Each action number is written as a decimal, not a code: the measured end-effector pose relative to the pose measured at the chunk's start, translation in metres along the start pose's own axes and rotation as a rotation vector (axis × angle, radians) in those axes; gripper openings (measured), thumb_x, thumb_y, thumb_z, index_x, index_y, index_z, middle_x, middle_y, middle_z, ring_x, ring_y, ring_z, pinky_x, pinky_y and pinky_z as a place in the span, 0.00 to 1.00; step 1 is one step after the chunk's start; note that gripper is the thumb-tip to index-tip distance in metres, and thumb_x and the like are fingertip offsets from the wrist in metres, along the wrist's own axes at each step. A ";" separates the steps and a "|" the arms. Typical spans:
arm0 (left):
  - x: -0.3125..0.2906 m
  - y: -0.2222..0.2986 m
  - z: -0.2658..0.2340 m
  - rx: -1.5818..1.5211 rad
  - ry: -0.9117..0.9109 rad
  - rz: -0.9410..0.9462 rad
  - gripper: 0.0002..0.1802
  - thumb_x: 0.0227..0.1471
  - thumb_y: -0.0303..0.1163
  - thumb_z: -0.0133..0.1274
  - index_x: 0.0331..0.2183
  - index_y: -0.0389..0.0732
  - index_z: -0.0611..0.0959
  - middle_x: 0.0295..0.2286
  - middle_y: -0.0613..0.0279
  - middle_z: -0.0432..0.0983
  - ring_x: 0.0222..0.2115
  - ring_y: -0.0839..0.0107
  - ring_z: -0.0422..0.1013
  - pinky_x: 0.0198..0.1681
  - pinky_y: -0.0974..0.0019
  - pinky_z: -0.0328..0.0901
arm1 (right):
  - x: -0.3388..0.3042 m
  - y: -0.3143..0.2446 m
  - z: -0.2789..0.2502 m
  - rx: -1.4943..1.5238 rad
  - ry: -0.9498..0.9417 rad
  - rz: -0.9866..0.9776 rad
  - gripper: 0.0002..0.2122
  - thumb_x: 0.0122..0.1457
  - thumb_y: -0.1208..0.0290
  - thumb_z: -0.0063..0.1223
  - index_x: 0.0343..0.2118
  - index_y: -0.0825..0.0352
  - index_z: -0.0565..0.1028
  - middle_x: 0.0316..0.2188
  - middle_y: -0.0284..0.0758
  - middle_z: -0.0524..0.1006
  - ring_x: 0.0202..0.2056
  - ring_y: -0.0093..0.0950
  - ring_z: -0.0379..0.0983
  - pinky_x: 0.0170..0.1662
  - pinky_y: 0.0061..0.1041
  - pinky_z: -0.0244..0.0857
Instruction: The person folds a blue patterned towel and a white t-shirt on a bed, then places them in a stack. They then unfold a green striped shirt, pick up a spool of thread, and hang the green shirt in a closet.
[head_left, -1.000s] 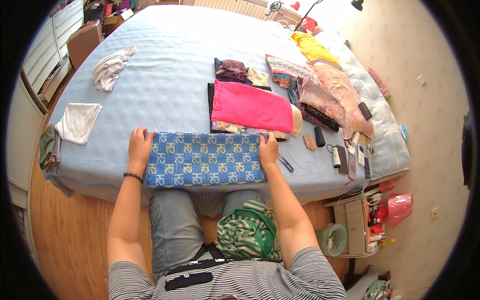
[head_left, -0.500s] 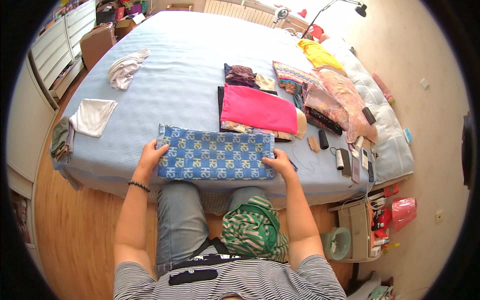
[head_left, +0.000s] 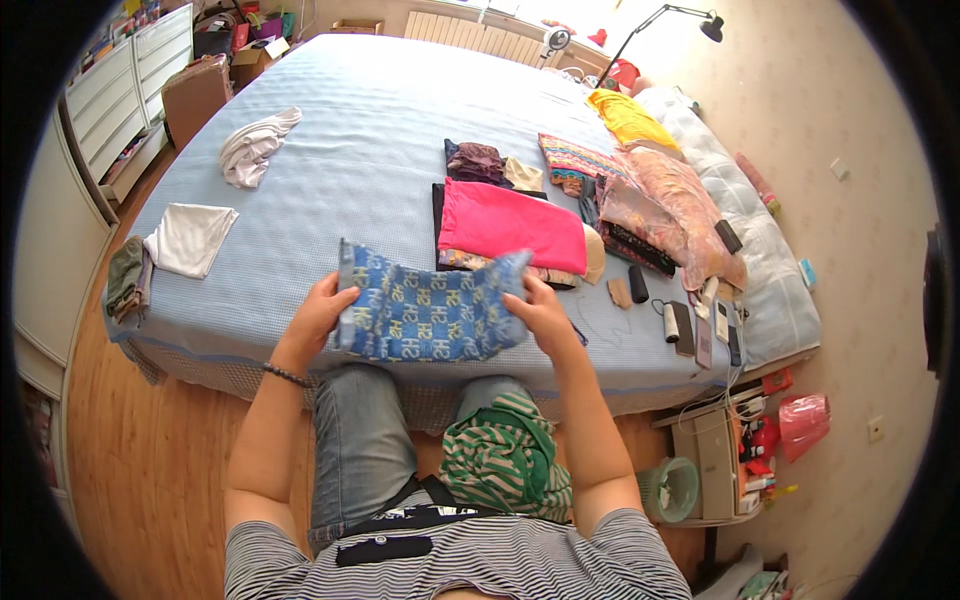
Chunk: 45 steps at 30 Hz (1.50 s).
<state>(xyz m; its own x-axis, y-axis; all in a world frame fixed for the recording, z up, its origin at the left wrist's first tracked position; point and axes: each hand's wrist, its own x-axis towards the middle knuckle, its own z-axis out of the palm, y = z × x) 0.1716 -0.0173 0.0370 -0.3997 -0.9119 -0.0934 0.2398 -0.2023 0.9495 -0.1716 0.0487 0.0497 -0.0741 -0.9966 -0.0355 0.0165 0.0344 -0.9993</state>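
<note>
A blue towel (head_left: 428,312) with a pale repeating pattern is held by its two short ends at the near edge of the bed. My left hand (head_left: 323,315) is closed on the left end, the thumb on top. At the other end my right hand (head_left: 543,313) grips the edge, and that side curls upward. The middle of the towel sags between them. Just beyond it lies a folded bright pink cloth (head_left: 515,228) on a stack of folded clothes. A green striped garment (head_left: 500,450) rests over my right thigh.
White cloths (head_left: 192,238) and a small dark folded pile (head_left: 128,280) lie on the left of the bed (head_left: 370,120). To the right are more folded clothes (head_left: 645,220), phones (head_left: 704,342) and cables. Below stand a nightstand (head_left: 705,455) and a bin (head_left: 672,490).
My hands have come closer together. The towel, flat and stretched before, now bends, with its right end lifted and curled inward.
</note>
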 end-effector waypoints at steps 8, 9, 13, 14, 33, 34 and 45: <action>0.009 0.000 0.077 0.254 0.028 0.239 0.19 0.60 0.43 0.42 0.42 0.37 0.74 0.30 0.73 0.70 0.29 0.84 0.62 0.29 0.76 0.60 | -0.008 -0.038 0.137 -0.528 0.051 -0.252 0.26 0.51 0.69 0.58 0.49 0.77 0.64 0.26 0.36 0.75 0.28 0.21 0.71 0.29 0.21 0.64; 0.003 0.006 0.084 0.249 -0.003 0.147 0.23 0.60 0.46 0.39 0.44 0.36 0.74 0.31 0.72 0.70 0.29 0.84 0.62 0.30 0.76 0.60 | -0.009 -0.041 0.132 -0.486 0.018 -0.177 0.28 0.51 0.67 0.59 0.50 0.77 0.62 0.29 0.38 0.76 0.31 0.23 0.72 0.32 0.22 0.65; -0.027 0.025 0.105 0.152 -0.063 -0.024 0.37 0.60 0.58 0.29 0.53 0.35 0.68 0.41 0.66 0.69 0.36 0.79 0.63 0.37 0.75 0.60 | -0.017 -0.037 0.118 -0.353 0.003 -0.204 0.32 0.48 0.62 0.61 0.52 0.74 0.60 0.35 0.44 0.75 0.39 0.35 0.73 0.43 0.31 0.65; -0.029 0.025 0.108 0.109 -0.063 -0.017 0.40 0.59 0.61 0.26 0.55 0.35 0.66 0.44 0.64 0.69 0.38 0.78 0.64 0.39 0.74 0.60 | -0.015 -0.036 0.115 -0.341 -0.019 -0.240 0.33 0.47 0.62 0.62 0.52 0.73 0.59 0.37 0.45 0.74 0.41 0.36 0.72 0.45 0.31 0.64; 0.008 -0.019 0.013 0.068 0.115 0.029 0.20 0.60 0.39 0.44 0.49 0.37 0.73 0.44 0.61 0.72 0.43 0.73 0.69 0.45 0.70 0.63 | 0.130 -0.008 -0.157 -0.532 0.515 0.009 0.18 0.52 0.70 0.51 0.48 0.66 0.71 0.39 0.38 0.73 0.39 0.29 0.72 0.40 0.27 0.67; 0.009 -0.027 0.005 0.078 0.125 0.008 0.19 0.60 0.38 0.44 0.49 0.37 0.74 0.44 0.62 0.72 0.42 0.73 0.69 0.45 0.70 0.63 | 0.135 0.012 -0.167 -0.802 0.642 -0.147 0.18 0.52 0.68 0.52 0.47 0.66 0.71 0.40 0.39 0.73 0.39 0.31 0.72 0.42 0.30 0.67; 0.037 -0.045 -0.031 0.214 0.143 0.112 0.13 0.57 0.31 0.48 0.42 0.35 0.78 0.38 0.63 0.75 0.37 0.76 0.70 0.40 0.73 0.64 | 0.210 0.058 -0.023 -1.544 0.333 -0.139 0.32 0.57 0.38 0.34 0.62 0.49 0.54 0.65 0.37 0.47 0.64 0.52 0.35 0.59 0.62 0.30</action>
<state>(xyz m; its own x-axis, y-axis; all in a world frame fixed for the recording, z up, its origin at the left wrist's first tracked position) 0.1731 -0.0531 -0.0183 -0.2486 -0.9685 -0.0113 0.0769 -0.0313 0.9965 -0.2093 -0.1566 -0.0163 -0.1982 -0.9452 0.2594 -0.9801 0.1947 -0.0392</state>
